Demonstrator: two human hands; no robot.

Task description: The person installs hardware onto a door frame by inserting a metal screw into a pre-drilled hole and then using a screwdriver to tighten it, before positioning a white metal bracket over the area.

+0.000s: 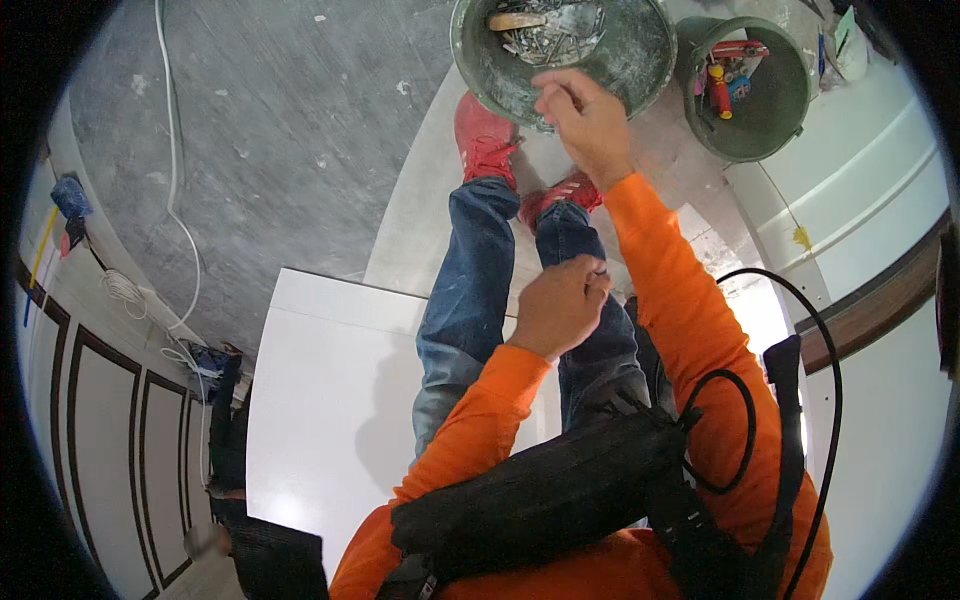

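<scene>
My right hand (587, 118) is over the near rim of a green bucket (630, 70), its fingers curled and pinched together. Whatever it may hold is too small to make out. In that bucket lies a heap of small grey metal pieces (553, 42), perhaps screws or nails, with a wooden handle (516, 21) on top. My left hand (562, 306) is closed in a fist above my thigh, and I cannot see what, if anything, is inside it. A second green bucket (765, 140), holding a red-and-yellow screwdriver (719, 92) and other tools, stands right of the first.
A white panel (330, 380) lies under my legs. Grey floor (300, 120) extends to the left, crossed by a white cable (172, 150). White panels with dark trim (105, 440) stand at the left. A black cable (835, 400) loops beside my right arm.
</scene>
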